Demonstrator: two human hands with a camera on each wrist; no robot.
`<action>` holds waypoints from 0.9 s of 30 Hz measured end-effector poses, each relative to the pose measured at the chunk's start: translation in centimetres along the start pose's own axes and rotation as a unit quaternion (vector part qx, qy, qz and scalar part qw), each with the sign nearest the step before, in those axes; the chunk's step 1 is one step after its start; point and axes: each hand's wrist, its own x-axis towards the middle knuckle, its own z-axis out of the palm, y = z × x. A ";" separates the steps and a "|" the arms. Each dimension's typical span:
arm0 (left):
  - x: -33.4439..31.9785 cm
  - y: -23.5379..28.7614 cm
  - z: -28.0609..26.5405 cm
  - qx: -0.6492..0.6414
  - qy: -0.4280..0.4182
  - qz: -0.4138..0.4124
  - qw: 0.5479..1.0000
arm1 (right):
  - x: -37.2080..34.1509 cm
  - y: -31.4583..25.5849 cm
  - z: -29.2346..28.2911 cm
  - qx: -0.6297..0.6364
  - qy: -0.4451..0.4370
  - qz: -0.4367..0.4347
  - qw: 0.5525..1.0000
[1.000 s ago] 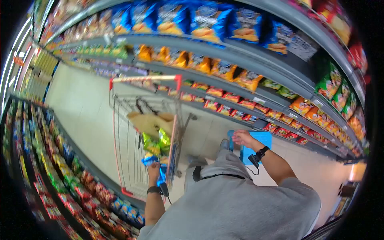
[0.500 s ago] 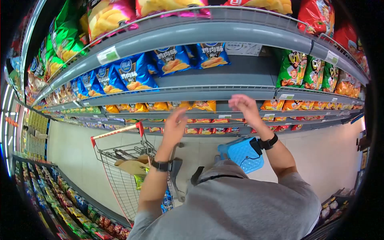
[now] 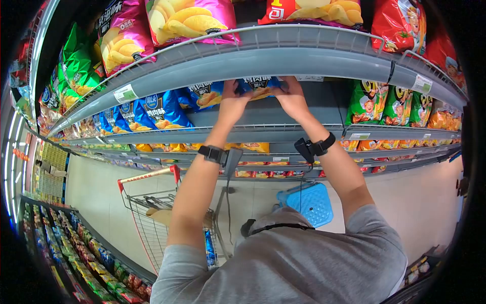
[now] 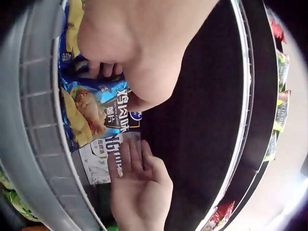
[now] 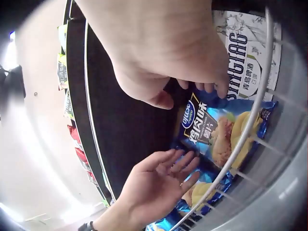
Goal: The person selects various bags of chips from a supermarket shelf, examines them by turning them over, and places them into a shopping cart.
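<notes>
A blue bag of chips with a chicken picture stands on the shelf, under the overhang of the shelf above. My left hand is at its left side and my right hand at its right, palms facing each other. In the left wrist view the right hand's fingers look straight, beside the bag. From the right wrist the left hand shows loosely spread fingers close to the bag's edge. Another blue chip bag is just left of my left hand.
A wire rail runs along the shelf's front edge. Behind the bag is a white printed box. Green chip bags stand to the right. Below are a shopping cart holding bags and a blue step stool.
My left hand has left a blue bag in the cart and come up to the shelf. Both hands have reached in, one on each side of a blue chip bag.
</notes>
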 end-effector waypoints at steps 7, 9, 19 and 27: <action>-0.3 0.6 -0.1 -0.032 0.005 -0.019 0.999 | -1.0 1.4 -0.7 0.054 -0.012 0.022 0.998; -1.6 1.4 -0.3 -0.050 0.000 -0.026 0.998 | -1.6 0.8 -1.6 0.043 -0.060 0.027 0.997; -10.4 9.1 -1.0 0.184 -0.038 0.109 0.976 | -9.4 -4.5 -1.6 0.057 -0.070 -0.002 0.996; -19.4 10.8 -6.7 0.220 -0.047 0.215 0.950 | -15.9 -9.4 2.7 0.077 -0.186 0.106 0.974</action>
